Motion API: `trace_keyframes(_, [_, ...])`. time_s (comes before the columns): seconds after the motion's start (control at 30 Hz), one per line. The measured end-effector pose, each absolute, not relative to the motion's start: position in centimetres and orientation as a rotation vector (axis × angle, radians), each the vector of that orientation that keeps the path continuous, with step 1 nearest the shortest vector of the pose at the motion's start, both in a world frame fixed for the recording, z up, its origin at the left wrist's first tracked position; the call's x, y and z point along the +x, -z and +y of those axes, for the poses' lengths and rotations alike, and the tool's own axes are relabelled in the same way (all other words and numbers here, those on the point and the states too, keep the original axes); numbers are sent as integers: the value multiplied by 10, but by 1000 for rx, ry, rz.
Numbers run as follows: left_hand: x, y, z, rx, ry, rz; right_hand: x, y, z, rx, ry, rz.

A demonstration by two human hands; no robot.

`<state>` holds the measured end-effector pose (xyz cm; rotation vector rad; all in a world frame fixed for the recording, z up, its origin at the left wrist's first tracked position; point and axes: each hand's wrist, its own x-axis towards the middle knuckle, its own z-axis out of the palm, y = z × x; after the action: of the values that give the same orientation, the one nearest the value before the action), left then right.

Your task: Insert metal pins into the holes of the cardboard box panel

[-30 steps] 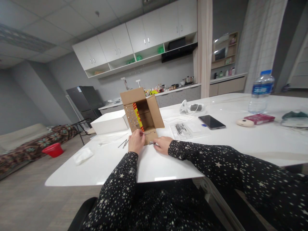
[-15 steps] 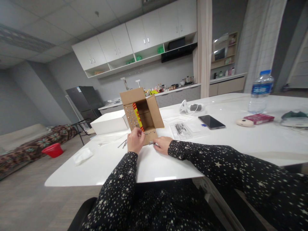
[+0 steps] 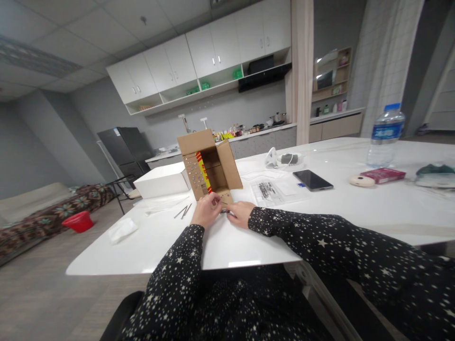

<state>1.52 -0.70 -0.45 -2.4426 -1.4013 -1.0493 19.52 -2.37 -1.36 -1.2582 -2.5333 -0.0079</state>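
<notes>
An open cardboard box (image 3: pixel 234 166) stands on the white table, its flaps spread and a yellow-and-red strip along the left one. Many small metal pieces (image 3: pixel 194 171) dot the left flap and the front flap. At the front flap's lower edge, my left hand (image 3: pixel 206 210) is closed in a pinch; a thin dark line shows by its fingertips, too fine to name. My right hand (image 3: pixel 241 214) rests on the table, its fingertips pressed at a short metal piece (image 3: pixel 223 211). Thin metal rods (image 3: pixel 183 211) lie left of my left hand.
Behind the box sits a white box (image 3: pixel 161 181). Crumpled tissue (image 3: pixel 122 230) lies at left. To the right are a clear plastic bag (image 3: pixel 270 193), a phone (image 3: pixel 313 180), a white cabled device (image 3: pixel 284 158), a dark red box (image 3: pixel 387 175) and a water bottle (image 3: pixel 386 135).
My left hand has moved right and slightly down, from the left flap's lower end toward the right fingertips. The rods now show more fully. My right hand has stayed in place.
</notes>
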Motion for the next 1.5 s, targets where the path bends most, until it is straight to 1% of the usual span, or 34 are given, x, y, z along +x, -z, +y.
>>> trace_keyframes(0.23, [14,7,-2,-2492,919,-1397,195,14,-23,-1258,16,-2540])
trace_keyframes(0.43, [12,11,2,-2590,898,-1301,194,18,-20,-1265,21,-2533])
trace_keyframes(0.67, [10,14,7,-2644,833,-1296,193,20,-17,-1244,32,-2532])
trace_keyframes(1.5, [10,15,5,-2709,795,-1292,194,20,-18,-1251,28,-2524])
